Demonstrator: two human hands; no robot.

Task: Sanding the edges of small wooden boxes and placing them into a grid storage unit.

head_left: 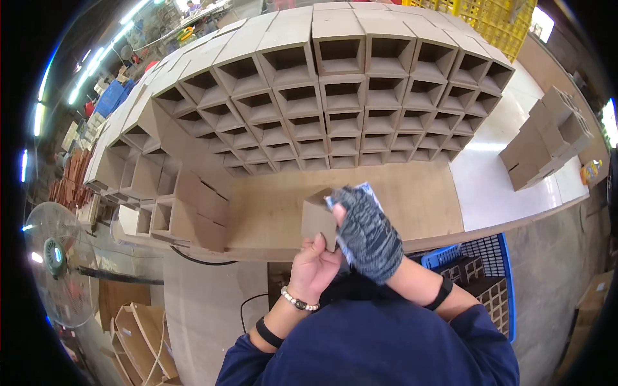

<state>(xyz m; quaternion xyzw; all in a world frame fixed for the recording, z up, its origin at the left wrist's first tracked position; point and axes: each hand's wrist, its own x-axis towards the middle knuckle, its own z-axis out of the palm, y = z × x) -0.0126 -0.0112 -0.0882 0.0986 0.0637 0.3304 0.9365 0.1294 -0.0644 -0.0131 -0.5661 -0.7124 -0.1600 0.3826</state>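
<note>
A small brown board box (317,219) is held above the front of the wooden worktop. My left hand (314,267), bare with a beaded bracelet at the wrist, pinches the box's lower edge between thumb and fingers. On the box's right side is my right hand (368,235), in a grey knitted glove with the thumb tip bare. It is closed around a blue-and-white patterned piece (369,189), whose edges stick out past the glove; its kind I cannot make out. The glove hides the box's right side and most of the fingers.
Stacked open-fronted brown boxes (343,93) form a curved wall behind and left on the worktop (270,199). More boxes (547,138) stand at right on a white surface. A blue crate (510,283) sits below right; a fan (55,257) stands at left.
</note>
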